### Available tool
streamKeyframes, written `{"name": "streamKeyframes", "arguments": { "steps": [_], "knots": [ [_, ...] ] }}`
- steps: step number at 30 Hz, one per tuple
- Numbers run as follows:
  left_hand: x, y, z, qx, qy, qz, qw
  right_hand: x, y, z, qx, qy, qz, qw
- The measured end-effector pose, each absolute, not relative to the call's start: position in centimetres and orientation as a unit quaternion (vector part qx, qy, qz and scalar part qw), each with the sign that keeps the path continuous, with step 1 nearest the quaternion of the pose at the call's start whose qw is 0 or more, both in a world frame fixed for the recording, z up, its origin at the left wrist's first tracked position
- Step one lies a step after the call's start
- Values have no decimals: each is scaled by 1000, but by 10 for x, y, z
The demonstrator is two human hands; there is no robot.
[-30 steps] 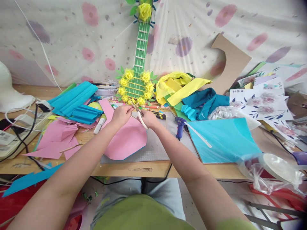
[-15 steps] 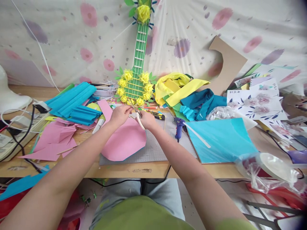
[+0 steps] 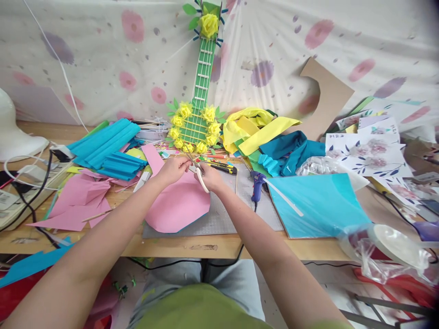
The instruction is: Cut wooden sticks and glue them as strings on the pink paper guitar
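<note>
- Right hand (image 3: 211, 177) grips white-handled scissors (image 3: 203, 181) above the pink sheet (image 3: 178, 205).
- Left hand (image 3: 175, 170): fingertips pinched beside them (contents too small to tell).
- Versus half a second ago: hands nearly unmoved, view slightly shifted.
- Scissors' long axis slants, blades forward-left, toward the flowered guitar (image 3: 201, 87).

Free room about the pink, many-sided paper sheet (image 3: 178, 208): bare grey gridded cutting mat (image 3: 219, 219) to its right, crossed above by the right forearm (image 3: 247, 221). Obstacles: violet plastic glue gun (image 3: 256, 185) farther right; upright green, yellow-flowered guitar-shaped model (image 3: 201, 91) behind; crumpled pink paper pile (image 3: 84, 194) to its left.
</note>
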State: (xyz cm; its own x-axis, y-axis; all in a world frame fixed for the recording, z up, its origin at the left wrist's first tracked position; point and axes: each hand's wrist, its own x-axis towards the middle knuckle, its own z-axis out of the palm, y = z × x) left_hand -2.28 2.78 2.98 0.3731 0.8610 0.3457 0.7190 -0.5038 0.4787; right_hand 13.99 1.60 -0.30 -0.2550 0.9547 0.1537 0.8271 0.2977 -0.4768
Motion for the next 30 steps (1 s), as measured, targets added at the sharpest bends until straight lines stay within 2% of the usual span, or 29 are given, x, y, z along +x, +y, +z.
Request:
{"name": "streamKeyframes", "arguments": {
  "steps": [13,30],
  "knots": [
    [-19,24,24,787,521,318,86,134,17,7,-634,-751,84,165],
    [-17,23,30,817,479,281,157,146,16,0,-569,-778,143,223]
  ]
}}
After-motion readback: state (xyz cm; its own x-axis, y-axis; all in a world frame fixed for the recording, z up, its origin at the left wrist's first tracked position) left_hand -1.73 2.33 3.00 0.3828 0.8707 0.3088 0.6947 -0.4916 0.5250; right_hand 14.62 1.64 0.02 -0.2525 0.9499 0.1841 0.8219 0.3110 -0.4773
